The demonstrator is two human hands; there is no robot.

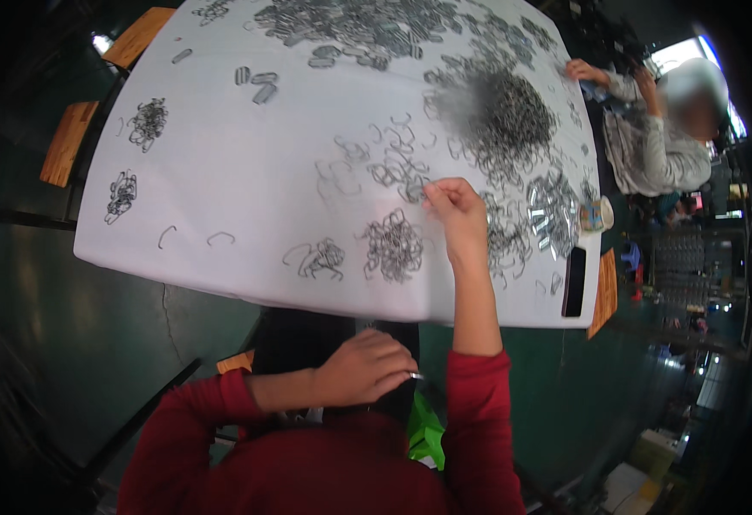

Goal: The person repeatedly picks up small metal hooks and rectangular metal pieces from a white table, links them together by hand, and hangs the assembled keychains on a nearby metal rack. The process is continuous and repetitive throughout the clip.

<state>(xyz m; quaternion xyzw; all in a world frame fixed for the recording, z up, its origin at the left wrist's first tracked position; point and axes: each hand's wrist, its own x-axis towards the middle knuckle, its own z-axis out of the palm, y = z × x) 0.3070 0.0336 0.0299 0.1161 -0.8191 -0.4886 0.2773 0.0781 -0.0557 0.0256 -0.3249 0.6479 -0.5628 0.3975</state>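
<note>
My right hand (457,210) reaches over the white table with thumb and fingertips pinched together. Its fingertips are at the edge of a loose scatter of C-shaped bent metal wire pieces (390,160); whether one is between them I cannot make out. Drawn back over my lap, my left hand (365,369) is closed, back of the hand upward. A small shiny metal piece (415,375) pokes out at its fingertips. Nearer me on the table lie a dense pile of wire pieces (393,247) and a smaller heap (320,259).
A large dark heap of wire pieces (513,120) and flat silvery pieces (552,210) lie to the right. More metal parts (359,30) cover the far side. A phone (574,281) and a tub (597,215) stand near the right edge. Another person (667,129) sits at the right.
</note>
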